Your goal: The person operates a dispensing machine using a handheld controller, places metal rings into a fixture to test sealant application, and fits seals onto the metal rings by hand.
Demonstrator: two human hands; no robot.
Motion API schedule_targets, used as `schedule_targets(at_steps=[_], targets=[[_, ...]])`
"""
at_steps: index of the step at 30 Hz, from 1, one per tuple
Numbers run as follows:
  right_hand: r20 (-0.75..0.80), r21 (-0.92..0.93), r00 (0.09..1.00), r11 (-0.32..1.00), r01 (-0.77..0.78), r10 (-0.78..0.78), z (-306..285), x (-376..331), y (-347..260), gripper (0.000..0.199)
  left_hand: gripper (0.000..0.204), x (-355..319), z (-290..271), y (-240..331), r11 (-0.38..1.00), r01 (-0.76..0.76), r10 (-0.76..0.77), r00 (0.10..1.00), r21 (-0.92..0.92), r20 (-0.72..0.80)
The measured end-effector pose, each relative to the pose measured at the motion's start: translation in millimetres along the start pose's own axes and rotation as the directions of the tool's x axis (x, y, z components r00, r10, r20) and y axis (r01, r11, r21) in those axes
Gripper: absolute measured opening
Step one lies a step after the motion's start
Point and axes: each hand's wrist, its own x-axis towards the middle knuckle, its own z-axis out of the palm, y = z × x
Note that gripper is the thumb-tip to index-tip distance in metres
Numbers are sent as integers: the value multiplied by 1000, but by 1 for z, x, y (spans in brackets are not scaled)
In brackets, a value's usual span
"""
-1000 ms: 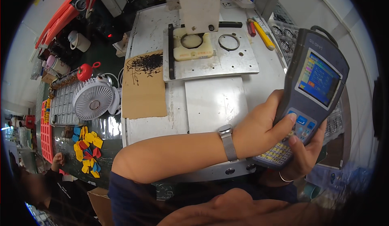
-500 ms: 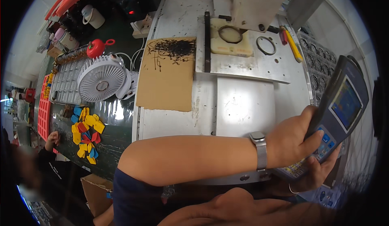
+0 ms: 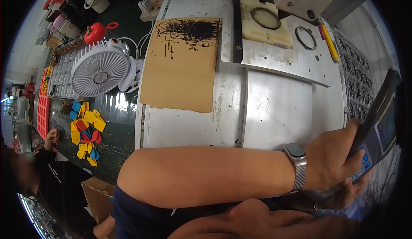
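Observation:
My left hand (image 3: pixel 330 159), at the end of a forearm reaching across the view with a wristwatch (image 3: pixel 295 152), grips a dark grey handheld controller (image 3: pixel 377 129) with a screen and keypad. Below it my right hand (image 3: pixel 352 192), a thin bracelet at its wrist, wraps the device's lower part; some of its fingers are hidden. The controller stands tilted at the right edge of the view, its screen seen at a steep angle. Beyond the forearm, a dark ring (image 3: pixel 279 21) lies on a cream block (image 3: pixel 268 37), and another ring (image 3: pixel 315 42) lies beside it on a metal plate (image 3: pixel 257 59).
Cardboard with black strands (image 3: pixel 178 80) lies on the metal machine bed (image 3: pixel 193 127). A yellow utility knife (image 3: pixel 330 46) is near trays of rings (image 3: pixel 358 76). Left are a white fan (image 3: pixel 101 69), coloured plastic pieces (image 3: pixel 86 129), a cardboard box (image 3: pixel 96 200) and another person's hand (image 3: pixel 52 137).
My view has shifted, so the bench appears moved. Both hands and the controller sit farther right, and the screen has turned more edge-on. Both hands keep their hold.

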Motion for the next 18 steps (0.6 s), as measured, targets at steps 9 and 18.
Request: schedule_targets(at_steps=[9, 18], targets=[[-1, 40, 998, 998, 57, -57, 5, -3, 5, 73, 34, 1, -2, 5, 996, 84, -83, 996, -22, 34], [2, 90, 999, 995, 45, -45, 4, 2, 3, 67, 38, 2, 0, 2, 1000, 1, -1, 1000, 23, 13]])
